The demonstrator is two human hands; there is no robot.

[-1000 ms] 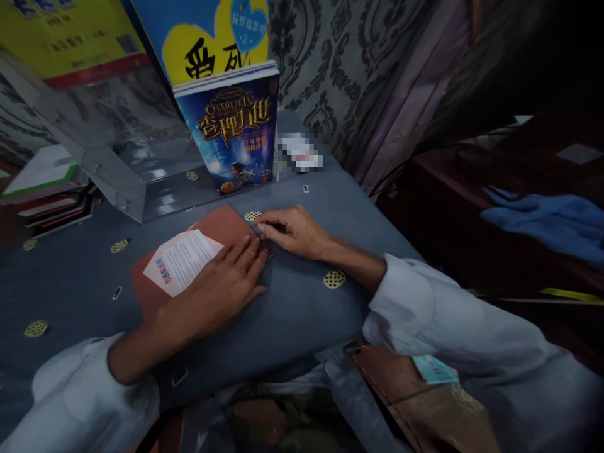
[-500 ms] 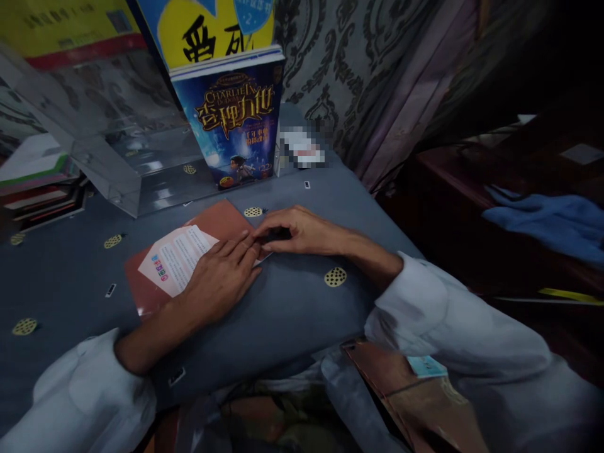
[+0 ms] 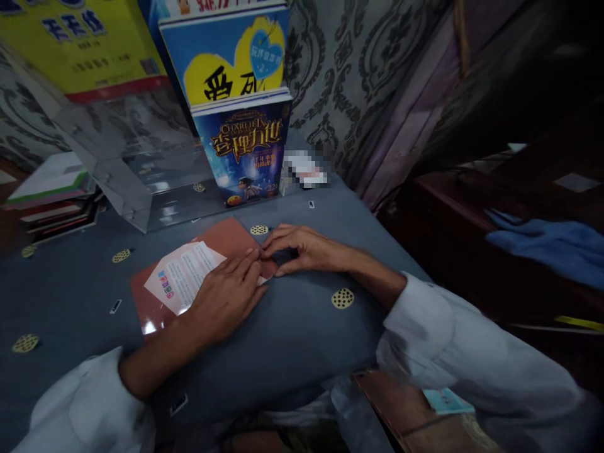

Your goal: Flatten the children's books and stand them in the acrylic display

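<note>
A glossy reddish-brown sheet (image 3: 231, 236) with a pale printed panel (image 3: 182, 277) lies on the patterned tablecloth; whether it is a single card or a thin booklet I cannot tell. My left hand (image 3: 231, 296) rests flat across its right part, fingers stretched out and covering some of the panel. At the sheet's right edge is my right hand (image 3: 304, 248), its fingers and thumb curled around the corner there. The fingertips of both hands nearly meet, and the exact grip is partly hidden.
Upright books (image 3: 245, 151) stand in a clear acrylic holder (image 3: 127, 195) behind the sheet. A stack of books (image 3: 61, 195) sits at the left. A blurred white item (image 3: 306, 170) lies by the wall. Blue cloth (image 3: 547, 245) is at the right, beyond the table's edge.
The view has tilted upward, so everything sits lower in the picture. My left hand stays flat on the sheet. The right thumb and fingers have spread slightly at the sheet's right corner.
</note>
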